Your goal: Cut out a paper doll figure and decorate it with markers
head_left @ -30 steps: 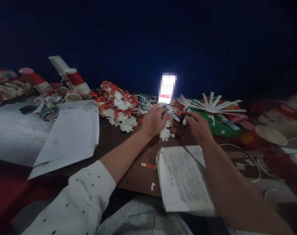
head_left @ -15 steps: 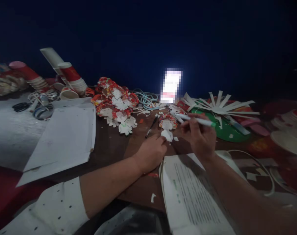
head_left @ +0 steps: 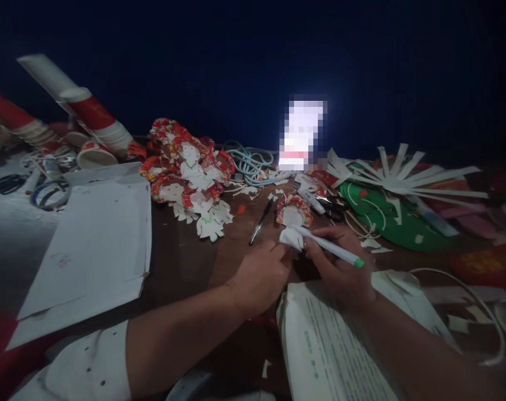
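My right hand (head_left: 340, 264) is closed around a white marker (head_left: 334, 249) with a green end, its other end over a small paper figure (head_left: 292, 236). The figure has a white body, a round pale head and a red patterned rim around the head. My left hand (head_left: 263, 273) has its fingers curled and pinches the figure's lower edge. A black pen (head_left: 261, 221) lies just beyond my left hand. Further left is a pile of similar paper figures (head_left: 190, 172) with red patterned rims and white cut-out bodies.
White sheets (head_left: 89, 239) lie at left, near stacked paper cups (head_left: 96, 114) and black scissors (head_left: 9, 182). An open book (head_left: 319, 345) sits under my right forearm. A lit, blurred screen (head_left: 303, 133) stands at the back. Right of it are a green disc (head_left: 411, 234) and fanned white strips (head_left: 397, 181).
My right hand has lowered and brought the marker down to the paper figure. The view has shifted, so the things at left sit further left.
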`<state>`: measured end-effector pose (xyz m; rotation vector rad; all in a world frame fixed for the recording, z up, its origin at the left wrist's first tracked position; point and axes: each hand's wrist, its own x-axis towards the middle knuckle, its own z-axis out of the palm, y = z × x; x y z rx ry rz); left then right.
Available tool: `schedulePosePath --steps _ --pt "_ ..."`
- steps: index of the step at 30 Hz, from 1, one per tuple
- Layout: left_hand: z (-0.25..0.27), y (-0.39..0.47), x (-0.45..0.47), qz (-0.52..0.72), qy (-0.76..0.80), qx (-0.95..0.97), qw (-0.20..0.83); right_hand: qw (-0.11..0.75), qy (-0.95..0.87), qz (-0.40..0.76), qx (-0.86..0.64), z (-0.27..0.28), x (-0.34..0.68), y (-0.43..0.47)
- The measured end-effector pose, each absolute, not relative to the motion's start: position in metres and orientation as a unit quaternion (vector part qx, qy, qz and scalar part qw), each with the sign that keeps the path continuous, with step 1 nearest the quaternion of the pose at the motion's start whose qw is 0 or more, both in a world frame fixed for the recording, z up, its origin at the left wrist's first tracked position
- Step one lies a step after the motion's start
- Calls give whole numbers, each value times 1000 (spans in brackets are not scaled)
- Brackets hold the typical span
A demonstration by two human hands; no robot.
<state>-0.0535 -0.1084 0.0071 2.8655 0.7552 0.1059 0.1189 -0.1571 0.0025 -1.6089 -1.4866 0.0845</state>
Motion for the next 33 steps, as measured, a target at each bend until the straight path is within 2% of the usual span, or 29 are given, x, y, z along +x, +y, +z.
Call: schedulePosePath --steps 10,21,33 --pt "8 -112 -52 15 249 964 90 464 -674 81 -569 7 119 -151" --pt "4 -108 -53 46 239 965 92 429 -596 62 -676 -3 121 -148" --pt "0 -108 -52 75 238 965 85 409 -612 97 -670 -6 121 -147"
